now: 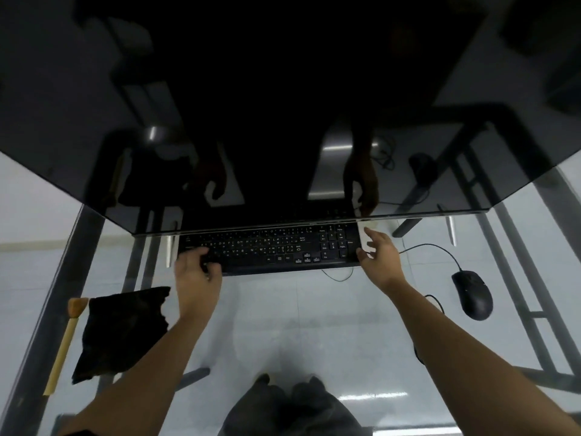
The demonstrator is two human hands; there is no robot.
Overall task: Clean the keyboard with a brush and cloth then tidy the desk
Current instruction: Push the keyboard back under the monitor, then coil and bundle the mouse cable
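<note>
The black keyboard (270,247) is lying on the glass desk (298,325) with its far rows tucked under the lower edge of the dark monitor (283,121); that is probably why both hands are going to its two ends rather than to the cleaning tools, since the far keys are hard to reach where it sits.

The left hand (196,272) is curling its fingers over the near left corner, holding the keyboard there. The right hand (379,256) is reaching to the right end, thumb against the near corner and fingers stretched up beside a small white object (364,237) lying just beside the keyboard; whether this hand is gripping the keyboard or only touching it cannot be told, the fingers being blurred against that white shape.

The wooden-handled brush (67,338) and the black cloth (122,332) are waiting side by side on the left of the desk, untouched and within easy reach of the left hand. The black mouse (473,294) is sitting well apart on the right, its cable (434,247) looping back toward the keyboard.

The step in hand seems to be drawing the keyboard out toward the person before brushing; the cleaning itself is not yet begun, and the loose cable and the white object are the things likely to be dragged along.
</note>
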